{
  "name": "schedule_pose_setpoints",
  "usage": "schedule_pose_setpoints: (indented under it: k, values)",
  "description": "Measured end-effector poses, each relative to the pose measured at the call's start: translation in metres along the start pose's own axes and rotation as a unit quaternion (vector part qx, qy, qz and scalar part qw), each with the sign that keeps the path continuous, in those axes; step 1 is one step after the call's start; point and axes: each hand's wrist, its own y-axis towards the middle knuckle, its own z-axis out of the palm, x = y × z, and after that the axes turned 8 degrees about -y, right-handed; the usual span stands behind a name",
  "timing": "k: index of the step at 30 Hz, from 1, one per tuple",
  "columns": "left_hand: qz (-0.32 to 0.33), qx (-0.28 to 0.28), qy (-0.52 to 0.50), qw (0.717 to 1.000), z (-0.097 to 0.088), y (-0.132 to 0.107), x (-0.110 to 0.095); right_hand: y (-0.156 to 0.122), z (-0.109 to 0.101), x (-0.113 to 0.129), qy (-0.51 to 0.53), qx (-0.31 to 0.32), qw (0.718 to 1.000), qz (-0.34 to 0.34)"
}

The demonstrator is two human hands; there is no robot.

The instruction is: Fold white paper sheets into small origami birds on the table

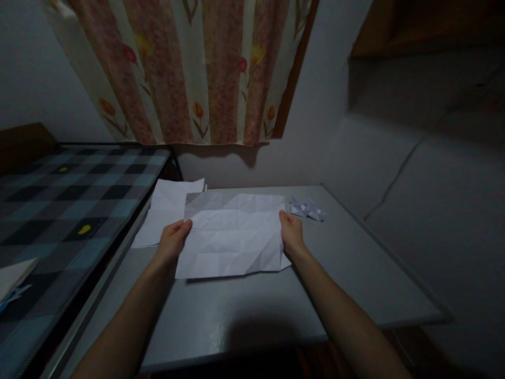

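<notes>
A white sheet of paper [232,237], crossed by many fold creases, is spread out just above the table. My left hand [173,239] pinches its left edge, thumb on top. At the right edge my right hand [292,231] grips it the same way; the fingers of both hands are hidden beneath the sheet. A corner flap sticks out below my right hand. Just beyond that hand sit small folded white paper figures [306,208]. Behind my left hand lie several plain white sheets [165,202], partly covered by the creased one.
The grey table [355,279] meets the wall on the right. On the left is a bed with a checked cover [98,205], with papers [16,281] at its near edge. A tulip-patterned curtain [193,73] hangs behind, and a wooden shelf [426,31] juts out upper right.
</notes>
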Motion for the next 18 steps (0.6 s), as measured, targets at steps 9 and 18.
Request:
schedule_pose_setpoints:
  k: [9, 18]
  values:
    - [0.016, -0.017, 0.078, 0.997, -0.0049, 0.0009, 0.0036, -0.0014, -0.0005, 0.0068, 0.009, 0.036, 0.999, -0.003]
    - [-0.020, -0.019, 0.048, 0.998, -0.0010, -0.0004, -0.0022, -0.0001, -0.0010, 0.0029, 0.033, 0.077, 0.996, 0.039]
